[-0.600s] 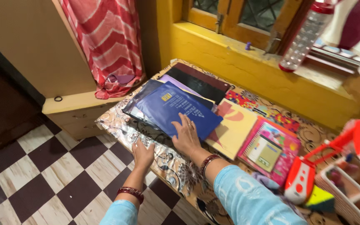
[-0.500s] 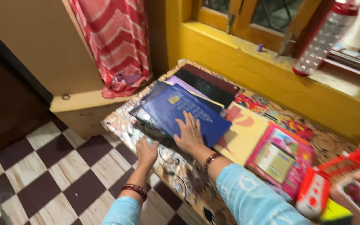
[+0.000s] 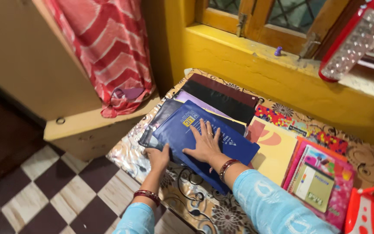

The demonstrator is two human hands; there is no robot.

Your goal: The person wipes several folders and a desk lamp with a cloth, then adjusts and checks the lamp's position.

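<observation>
A pile of flat folders lies on a table with a patterned cover (image 3: pixel 187 195). On top is a dark blue folder (image 3: pixel 182 130) with a small yellow label. My right hand (image 3: pixel 205 145) lies flat on it, fingers spread. My left hand (image 3: pixel 158 157) grips the near left edge of the pile, fingers under the lower dark folders (image 3: pixel 156 121). A black folder (image 3: pixel 217 97) and a maroon one (image 3: pixel 226 86) stick out at the far side. Both wrists wear red bangles, and the sleeves are light blue.
A yellow folder (image 3: pixel 278 151) and a pink spiral notebook (image 3: pixel 321 182) lie to the right. A red and white plastic item (image 3: pixel 362 214) sits at the right edge. A clear bottle (image 3: pixel 353 43) rests on the yellow window sill. A red striped cloth (image 3: pixel 104 52) hangs left, above a checkered floor (image 3: pixel 44 195).
My left hand went from the table's front edge up to the near edge of the pile and took hold of it. My right hand stays flat on the blue folder. The camera shifted closer.
</observation>
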